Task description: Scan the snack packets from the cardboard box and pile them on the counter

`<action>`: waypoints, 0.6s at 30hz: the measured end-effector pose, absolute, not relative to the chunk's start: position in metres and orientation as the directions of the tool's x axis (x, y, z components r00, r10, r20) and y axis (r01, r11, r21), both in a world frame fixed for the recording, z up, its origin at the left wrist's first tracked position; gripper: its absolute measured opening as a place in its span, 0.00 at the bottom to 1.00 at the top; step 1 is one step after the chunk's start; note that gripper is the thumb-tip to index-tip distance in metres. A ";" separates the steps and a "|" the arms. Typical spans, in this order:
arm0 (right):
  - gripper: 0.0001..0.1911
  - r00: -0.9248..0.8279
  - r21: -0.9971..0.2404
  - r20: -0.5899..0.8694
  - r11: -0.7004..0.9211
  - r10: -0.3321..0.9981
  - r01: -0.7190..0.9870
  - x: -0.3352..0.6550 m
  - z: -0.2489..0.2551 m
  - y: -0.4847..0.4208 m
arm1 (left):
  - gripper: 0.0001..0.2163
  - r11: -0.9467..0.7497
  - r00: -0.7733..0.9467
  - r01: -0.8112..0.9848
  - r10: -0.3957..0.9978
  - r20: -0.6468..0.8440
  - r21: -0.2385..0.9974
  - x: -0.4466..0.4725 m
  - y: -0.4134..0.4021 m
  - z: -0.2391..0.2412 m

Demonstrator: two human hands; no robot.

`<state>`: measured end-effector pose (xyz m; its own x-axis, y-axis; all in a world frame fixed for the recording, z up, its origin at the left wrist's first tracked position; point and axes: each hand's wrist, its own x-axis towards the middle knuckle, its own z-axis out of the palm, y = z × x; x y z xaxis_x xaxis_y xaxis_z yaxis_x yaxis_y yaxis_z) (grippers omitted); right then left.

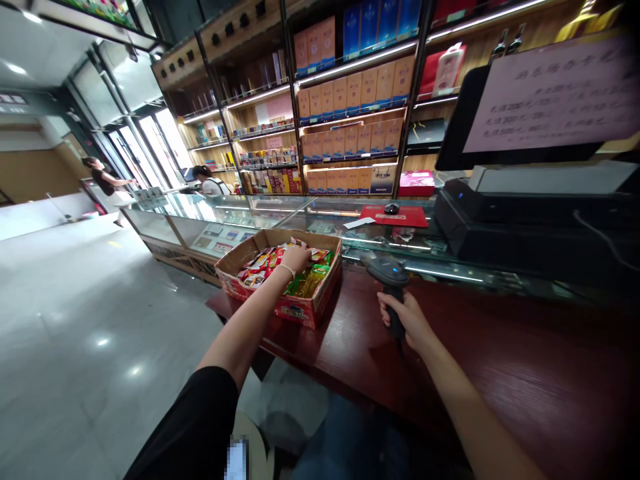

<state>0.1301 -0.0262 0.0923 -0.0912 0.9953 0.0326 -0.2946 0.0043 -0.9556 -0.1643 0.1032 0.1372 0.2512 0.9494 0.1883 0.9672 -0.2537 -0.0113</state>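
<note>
The left hand point(297, 259) is reaching into a red box point(300, 312). Its fingers are bending down onto small, shiny packets point(317, 275), so I cannot tell if it is gripping one. The box is sitting at the left end of the tabletop point(345, 347). The right hand point(407, 317) is wrapping its fingers around a black scanner point(387, 270), which is pointing toward the far edge.

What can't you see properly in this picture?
In the head view:
What the left hand's fingertips touch: hidden by the hand itself.
The floor of the box: covered by packets.
Small writing on the pink sheet: blurred.
The rest of the right arm: cut off by the bottom edge.
</note>
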 end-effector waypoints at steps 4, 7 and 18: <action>0.17 -0.099 -0.957 0.037 0.007 0.994 -0.289 0.134 0.095 -0.033 | 0.11 -0.226 0.193 0.972 0.925 0.326 0.066 -0.180 0.093 0.139; 0.17 -0.097 -0.959 0.032 0.004 0.995 -0.282 0.137 0.097 -0.037 | 0.11 -0.120 0.037 0.976 0.915 0.401 0.183 -0.197 0.086 0.137; 0.18 -0.104 -0.951 0.031 -0.002 0.994 -0.308 0.141 0.095 -0.043 | 0.13 0.135 -0.278 0.708 0.956 0.097 0.693 -0.239 0.070 0.128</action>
<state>0.1409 -0.0433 0.0954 -0.1041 0.9941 0.0314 -0.3081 -0.0022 -0.9514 -0.2395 0.0702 0.1282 -0.2777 0.9558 0.0969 0.7077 0.1353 0.6935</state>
